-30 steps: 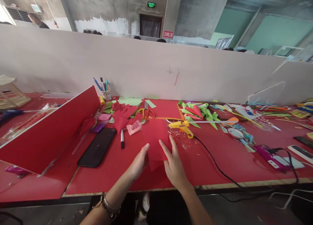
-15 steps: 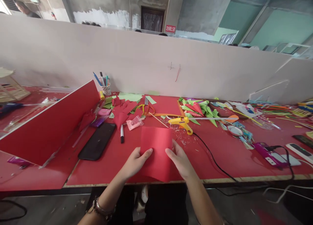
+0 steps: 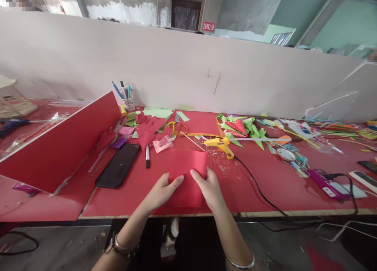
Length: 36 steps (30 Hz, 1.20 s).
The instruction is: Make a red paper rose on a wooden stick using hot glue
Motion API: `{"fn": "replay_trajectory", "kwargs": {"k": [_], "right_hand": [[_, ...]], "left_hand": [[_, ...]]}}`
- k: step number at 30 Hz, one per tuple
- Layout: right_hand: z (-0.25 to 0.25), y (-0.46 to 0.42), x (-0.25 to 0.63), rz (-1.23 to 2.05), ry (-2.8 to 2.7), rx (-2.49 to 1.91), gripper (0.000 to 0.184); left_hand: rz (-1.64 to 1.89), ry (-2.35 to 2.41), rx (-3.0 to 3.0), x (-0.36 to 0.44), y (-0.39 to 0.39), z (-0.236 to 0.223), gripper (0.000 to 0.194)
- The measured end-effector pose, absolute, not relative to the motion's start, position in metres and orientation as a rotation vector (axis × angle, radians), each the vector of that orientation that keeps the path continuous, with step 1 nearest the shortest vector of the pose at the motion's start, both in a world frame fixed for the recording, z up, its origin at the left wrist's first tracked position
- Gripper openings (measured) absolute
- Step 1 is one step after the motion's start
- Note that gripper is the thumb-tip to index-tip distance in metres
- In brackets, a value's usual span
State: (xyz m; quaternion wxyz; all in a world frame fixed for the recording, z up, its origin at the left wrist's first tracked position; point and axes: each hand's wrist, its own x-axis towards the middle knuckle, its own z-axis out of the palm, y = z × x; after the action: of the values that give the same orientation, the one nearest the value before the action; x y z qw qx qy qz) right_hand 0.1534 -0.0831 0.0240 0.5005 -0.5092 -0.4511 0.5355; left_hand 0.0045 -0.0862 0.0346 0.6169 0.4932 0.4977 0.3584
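A rectangular sheet of red paper (image 3: pixel 188 159) is held up over the near edge of the table. On its left side my left hand (image 3: pixel 165 189) grips it, thumb on the front face and fingers behind. My right hand (image 3: pixel 207 186) clasps the opposite side the same way, its thumb lying further in across the face. The fingers behind the paper are mostly hidden. Just beyond the paper lies a yellow hot glue gun (image 3: pixel 219 143) with a clear glue stick in it. A black and white marker (image 3: pixel 147 158) and a small pink packet (image 3: pixel 163 144) rest to the left.
A black phone (image 3: pixel 118 167) lies left, beside an upright red board (image 3: pixel 61 145). Scissors (image 3: pixel 176 127), paper scraps and green paper cones (image 3: pixel 250 127) spread along the back. A purple power strip (image 3: pixel 328 184) and cables sit right. A white partition (image 3: pixel 165 63) stands behind.
My right thumb has slid inward across the red paper, and the right hand has come closer to the left. The paper's lower edge sits slightly higher. The camera view has tilted down a little.
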Motion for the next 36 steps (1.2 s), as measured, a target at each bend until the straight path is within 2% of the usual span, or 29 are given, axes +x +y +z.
{"fn": "replay_trajectory", "kwargs": {"k": [5,13,20,24,30,33,36], "right_hand": [[0.025,-0.083,0.152,1.221,-1.098,-1.278,0.036],[0.031,-0.085,0.155,1.113,-1.126,-1.345,0.03],[0.032,-0.086,0.158,1.15,-1.117,-1.333,0.03],[0.032,-0.082,0.166,1.289,-1.136,-1.233,0.03],[0.02,-0.075,0.18,1.317,-1.039,-1.256,0.029],[0.012,-0.072,0.188,1.302,-0.916,-1.284,0.029],[0.005,-0.072,0.194,1.317,-0.863,-1.285,0.029]], "left_hand": [[0.796,1.223,1.166,0.007,-0.086,0.034,0.042],[0.777,1.192,1.158,0.015,-0.085,0.039,0.044],[0.731,1.167,1.147,0.014,-0.085,0.035,0.047],[0.694,1.117,1.164,0.012,-0.086,0.03,0.046],[0.647,1.17,1.596,-0.026,-0.078,0.032,0.047],[0.808,1.47,1.762,-0.08,-0.072,0.042,0.042],[0.929,1.981,1.999,-0.141,-0.074,0.043,0.047]]}}
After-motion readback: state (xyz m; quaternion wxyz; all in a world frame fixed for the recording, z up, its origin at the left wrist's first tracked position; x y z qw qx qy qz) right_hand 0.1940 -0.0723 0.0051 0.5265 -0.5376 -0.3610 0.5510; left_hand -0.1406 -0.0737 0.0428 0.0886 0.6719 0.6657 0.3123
